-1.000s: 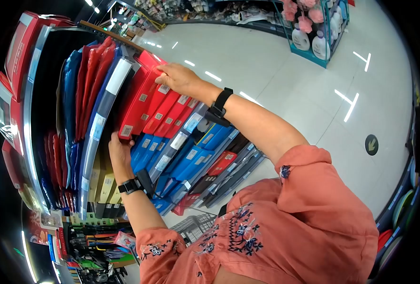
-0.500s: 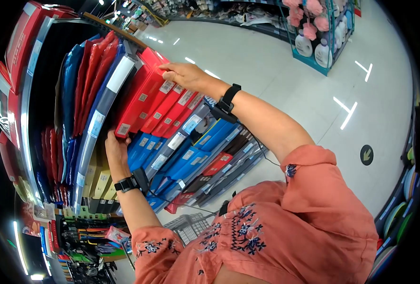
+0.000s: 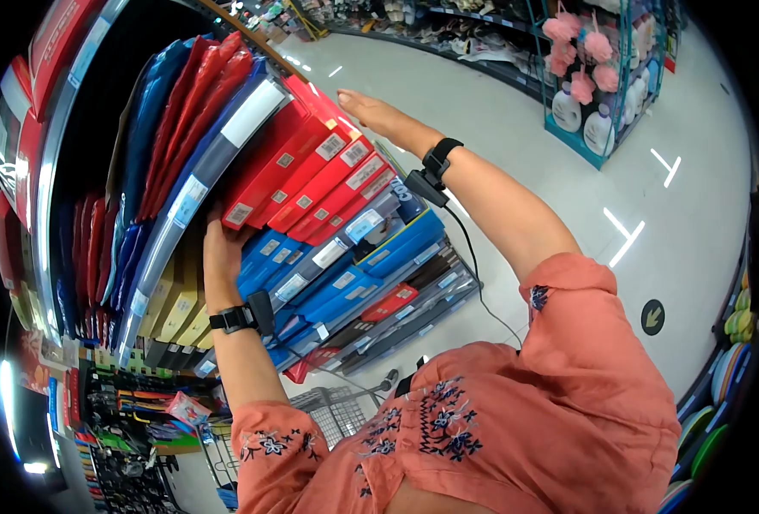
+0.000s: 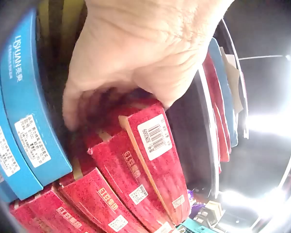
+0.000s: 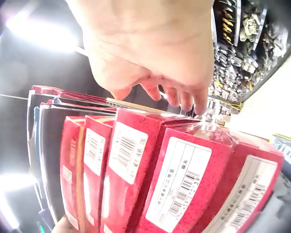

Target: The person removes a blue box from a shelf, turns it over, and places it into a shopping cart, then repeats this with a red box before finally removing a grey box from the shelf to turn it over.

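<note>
Several red boxes (image 3: 298, 176) stand in a slanted row on a shelf, their white labels facing out. My left hand (image 3: 223, 257) is at the lower left end of the row; in the left wrist view the hand (image 4: 140, 53) grips the end of the red boxes (image 4: 121, 170), its fingertips in shadow. Over the upper right end of the row is my right hand (image 3: 388, 120), fingers extended. The right wrist view shows that hand (image 5: 155, 53) just above the red boxes (image 5: 136, 165), fingers slightly bent, holding nothing.
Blue boxes (image 3: 341, 287) fill the shelf below the red ones. Red and blue plastic-wrapped packs (image 3: 178, 128) hang beyond a shelf edge (image 3: 199, 193) at left. A cart (image 3: 336, 411) stands by the body, and a bottle rack (image 3: 602, 158) at the upper right.
My right hand has let go of the leftmost red box and moved off to the upper right. That box now stands closer in line with the others. The head view has shifted.
</note>
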{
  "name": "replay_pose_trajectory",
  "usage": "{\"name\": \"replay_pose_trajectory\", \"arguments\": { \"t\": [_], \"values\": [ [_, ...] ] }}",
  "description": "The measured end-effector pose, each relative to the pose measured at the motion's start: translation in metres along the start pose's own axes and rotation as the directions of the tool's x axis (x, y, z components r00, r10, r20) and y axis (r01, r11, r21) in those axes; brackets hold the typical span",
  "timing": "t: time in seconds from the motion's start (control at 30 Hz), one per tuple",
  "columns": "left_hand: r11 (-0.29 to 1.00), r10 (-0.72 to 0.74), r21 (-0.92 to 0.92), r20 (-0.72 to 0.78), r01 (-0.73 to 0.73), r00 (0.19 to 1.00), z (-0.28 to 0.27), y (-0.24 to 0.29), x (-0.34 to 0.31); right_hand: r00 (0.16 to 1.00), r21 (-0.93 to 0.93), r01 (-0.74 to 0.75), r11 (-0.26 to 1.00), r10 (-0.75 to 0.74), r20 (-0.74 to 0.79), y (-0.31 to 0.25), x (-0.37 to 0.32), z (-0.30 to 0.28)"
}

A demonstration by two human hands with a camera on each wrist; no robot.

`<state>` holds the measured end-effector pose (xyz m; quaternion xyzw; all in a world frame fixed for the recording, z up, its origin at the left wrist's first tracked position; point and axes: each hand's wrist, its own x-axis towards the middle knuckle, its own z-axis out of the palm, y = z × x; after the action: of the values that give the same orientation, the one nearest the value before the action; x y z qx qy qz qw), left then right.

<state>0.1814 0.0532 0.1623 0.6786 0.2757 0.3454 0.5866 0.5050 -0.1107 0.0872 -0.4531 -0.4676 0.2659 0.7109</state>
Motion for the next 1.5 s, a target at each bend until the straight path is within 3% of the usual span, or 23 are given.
{"name": "replay_pose_trajectory", "arguments": {
  "t": [0.13,0.27,0.33,0.4,0.57,0.6,0.7,0.73,0.83,0.87,0.97,1.0,1.07,1.13,1.3,1.5],
  "values": [
    [0.991,-0.016,-0.134,-0.009,0.015,1.0,0.016,0.001,0.0,0.982,0.192,-0.059,0.98,0.023,0.187,0.011,0.028,0.007],
    [0.989,-0.032,-0.143,-0.009,0.031,0.999,0.013,0.0,0.003,0.951,0.152,-0.108,0.983,0.058,0.303,0.004,0.029,0.006],
    [0.989,-0.045,-0.143,0.001,0.044,0.999,0.013,0.0,0.006,0.963,0.17,-0.118,0.978,0.071,0.259,0.004,0.029,0.011],
    [0.999,0.032,-0.022,0.002,-0.032,0.999,0.006,-0.006,0.004,0.968,0.17,-0.116,0.979,0.073,0.242,0.002,0.028,0.014],
    [0.995,-0.01,-0.101,-0.052,0.004,0.999,0.008,-0.004,0.006,0.97,0.032,-0.147,0.989,0.138,0.2,-0.015,0.024,0.015],
    [0.996,-0.001,-0.088,-0.036,-0.003,0.999,0.007,-0.005,0.007,0.992,0.023,-0.104,0.994,0.102,0.079,-0.009,0.031,0.024],
    [0.999,-0.046,-0.031,-0.081,0.043,0.996,0.016,-0.002,0.009,0.986,0.069,-0.061,0.996,0.049,0.161,0.003,0.027,0.017],
    [1.0,-0.022,-0.016,-0.083,0.021,0.996,0.015,-0.003,0.008,0.99,-0.073,-0.026,0.997,0.036,0.138,0.006,0.031,0.015],
    [0.999,-0.028,-0.029,-0.073,0.026,0.997,0.014,-0.005,0.011,0.96,-0.034,-0.183,0.983,0.186,0.211,-0.007,0.023,0.011],
    [1.0,-0.006,-0.01,-0.059,0.005,0.998,0.014,-0.007,0.011,0.964,-0.121,-0.143,0.982,0.166,0.208,-0.006,0.028,0.011],
    [1.0,0.022,-0.021,-0.068,-0.024,0.997,0.016,-0.007,0.009,0.983,-0.212,0.109,0.971,-0.074,0.166,0.034,0.053,0.003],
    [0.999,0.024,-0.038,-0.082,-0.027,0.996,0.017,-0.008,0.005,0.987,-0.216,0.083,0.973,-0.051,0.151,0.028,0.043,-0.001],
    [0.995,0.101,-0.001,-0.102,-0.101,0.99,0.017,-0.006,-0.012,0.999,-0.218,0.019,0.976,-0.028,-0.038,0.01,0.014,0.0],
    [0.988,0.153,0.038,-0.15,-0.149,0.977,0.011,-0.011,-0.033,0.987,-0.093,-0.058,0.994,0.043,-0.156,0.004,0.002,-0.002],
    [0.984,0.147,0.122,-0.176,-0.126,0.973,-0.009,-0.028,-0.107,0.951,-0.022,0.115,0.993,-0.117,-0.286,-0.005,-0.061,0.003],
    [1.0,-0.001,0.019,-0.197,0.004,0.98,-0.029,-0.071,-0.178,0.967,-0.064,0.035,0.997,-0.05,-0.248,-0.023,-0.136,0.066]
  ]
}}
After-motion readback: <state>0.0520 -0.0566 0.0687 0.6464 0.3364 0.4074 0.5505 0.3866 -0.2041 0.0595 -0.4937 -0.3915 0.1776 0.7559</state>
